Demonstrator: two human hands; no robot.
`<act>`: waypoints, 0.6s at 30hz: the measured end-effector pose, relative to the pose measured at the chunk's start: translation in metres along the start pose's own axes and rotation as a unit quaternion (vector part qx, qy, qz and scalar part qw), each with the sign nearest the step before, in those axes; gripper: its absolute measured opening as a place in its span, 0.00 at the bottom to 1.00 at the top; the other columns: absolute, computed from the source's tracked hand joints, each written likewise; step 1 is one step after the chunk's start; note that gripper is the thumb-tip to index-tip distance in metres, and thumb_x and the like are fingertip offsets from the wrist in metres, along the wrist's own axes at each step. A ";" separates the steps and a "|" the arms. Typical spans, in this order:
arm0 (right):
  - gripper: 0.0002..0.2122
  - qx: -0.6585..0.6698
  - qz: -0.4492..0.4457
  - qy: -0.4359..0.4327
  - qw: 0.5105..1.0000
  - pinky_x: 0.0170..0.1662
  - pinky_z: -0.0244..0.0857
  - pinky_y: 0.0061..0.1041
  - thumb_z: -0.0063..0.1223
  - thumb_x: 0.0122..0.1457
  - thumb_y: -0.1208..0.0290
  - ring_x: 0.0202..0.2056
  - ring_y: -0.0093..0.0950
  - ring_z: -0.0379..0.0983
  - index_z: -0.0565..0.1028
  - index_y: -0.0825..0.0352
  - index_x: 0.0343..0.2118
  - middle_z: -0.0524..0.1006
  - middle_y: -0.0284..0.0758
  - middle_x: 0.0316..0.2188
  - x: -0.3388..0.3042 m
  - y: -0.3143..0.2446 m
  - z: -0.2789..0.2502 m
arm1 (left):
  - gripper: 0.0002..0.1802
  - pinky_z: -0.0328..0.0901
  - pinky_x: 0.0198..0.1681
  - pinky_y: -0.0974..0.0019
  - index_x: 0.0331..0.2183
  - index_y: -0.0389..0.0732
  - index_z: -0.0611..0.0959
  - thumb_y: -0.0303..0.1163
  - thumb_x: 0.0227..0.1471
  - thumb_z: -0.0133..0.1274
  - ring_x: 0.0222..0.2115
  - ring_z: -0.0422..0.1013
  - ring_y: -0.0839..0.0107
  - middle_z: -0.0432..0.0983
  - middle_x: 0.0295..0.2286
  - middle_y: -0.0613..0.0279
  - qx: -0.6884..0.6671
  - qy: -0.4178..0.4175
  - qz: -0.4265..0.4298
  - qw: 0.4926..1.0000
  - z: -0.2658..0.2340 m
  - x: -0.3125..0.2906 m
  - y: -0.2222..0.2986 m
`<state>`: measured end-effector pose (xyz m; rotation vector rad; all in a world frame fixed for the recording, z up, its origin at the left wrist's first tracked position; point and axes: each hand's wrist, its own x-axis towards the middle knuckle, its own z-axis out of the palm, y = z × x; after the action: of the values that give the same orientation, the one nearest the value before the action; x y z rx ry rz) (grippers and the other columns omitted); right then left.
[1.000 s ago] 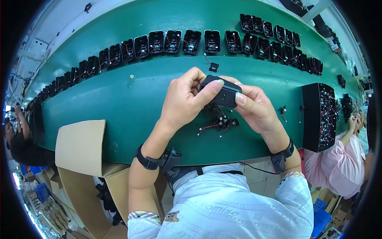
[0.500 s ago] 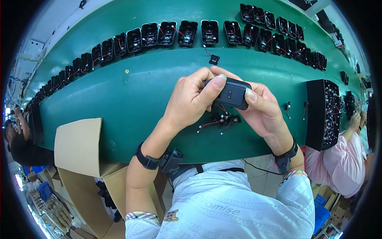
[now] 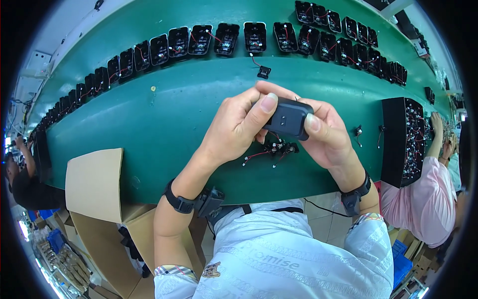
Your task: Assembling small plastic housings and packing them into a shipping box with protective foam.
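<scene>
Housing (image 3: 289, 118) — small, black, closed side up — held above the green worktop (image 3: 164, 124), left hand (image 3: 234, 129) and right hand (image 3: 326, 137) both clamped on it. Loose wired parts (image 3: 274, 149) lie beneath it (probably uninstalled); open shells (image 3: 199, 40) line the worktop's far edge, seemingly awaiting assembly.

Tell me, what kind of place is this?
Probably a factory assembly line for small electronics. A long green workbench carries a row of open black casings with red wires, both hands hold a small black casing, and a co-worker in pink sits alongside.
</scene>
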<state>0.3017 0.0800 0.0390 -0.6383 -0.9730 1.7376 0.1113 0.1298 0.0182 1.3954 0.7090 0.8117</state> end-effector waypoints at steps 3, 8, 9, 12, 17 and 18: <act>0.16 -0.068 -0.047 0.005 0.997 0.55 0.68 0.34 0.59 0.62 0.64 0.47 0.33 0.78 0.77 0.75 0.44 0.66 0.48 0.62 -0.006 0.000 -0.004 | 0.23 0.65 0.20 0.76 0.43 0.38 0.76 0.50 0.62 0.53 0.18 0.70 0.79 0.76 0.24 0.62 -0.079 -0.047 -0.023 0.995 -0.002 0.004 -0.007; 0.12 -0.215 -0.127 -0.041 0.967 0.65 0.53 0.39 0.70 0.50 0.71 0.64 0.40 0.61 0.75 0.69 0.32 0.63 0.54 0.63 -0.004 -0.004 -0.014 | 0.38 0.67 0.21 0.76 0.54 0.37 0.64 0.48 0.53 0.64 0.21 0.75 0.74 0.78 0.30 0.54 -0.099 0.014 -0.049 0.994 -0.005 0.005 -0.002; 0.12 -0.273 -0.132 -0.050 0.951 0.65 0.52 0.40 0.70 0.50 0.73 0.64 0.40 0.61 0.73 0.68 0.29 0.64 0.53 0.62 -0.003 -0.010 -0.015 | 0.35 0.67 0.21 0.76 0.54 0.36 0.63 0.47 0.56 0.60 0.22 0.76 0.73 0.78 0.31 0.53 -0.088 0.026 -0.026 0.995 -0.004 0.007 -0.006; 0.13 -0.552 -0.211 -0.011 0.806 0.60 0.60 0.39 0.72 0.45 0.73 0.58 0.40 0.67 0.74 0.68 0.27 0.69 0.47 0.60 -0.017 -0.069 -0.030 | 0.25 0.66 0.22 0.76 0.53 0.35 0.65 0.42 0.64 0.49 0.21 0.74 0.74 0.78 0.29 0.55 -0.062 0.019 -0.020 0.998 -0.010 0.006 -0.016; 0.13 -0.848 -0.160 0.151 0.482 0.54 0.66 0.39 0.69 0.45 0.71 0.53 0.44 0.71 0.74 0.70 0.27 0.71 0.42 0.57 -0.057 -0.223 -0.167 | 0.18 0.64 0.23 0.77 0.51 0.36 0.68 0.39 0.67 0.45 0.21 0.72 0.77 0.77 0.27 0.58 -0.004 0.043 -0.026 0.999 -0.002 0.019 -0.017; 0.13 -0.883 -0.138 0.177 0.411 0.54 0.67 0.39 0.69 0.45 0.70 0.54 0.45 0.70 0.74 0.69 0.27 0.71 0.40 0.57 -0.064 -0.249 -0.203 | 0.17 0.63 0.23 0.77 0.51 0.36 0.68 0.38 0.67 0.44 0.20 0.72 0.77 0.76 0.26 0.59 0.028 0.055 -0.021 0.998 -0.003 0.019 -0.015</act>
<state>0.6099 0.1265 0.1385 -1.7964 -2.1578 -0.5085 0.1199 0.1471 0.0038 1.3893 0.8495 0.8464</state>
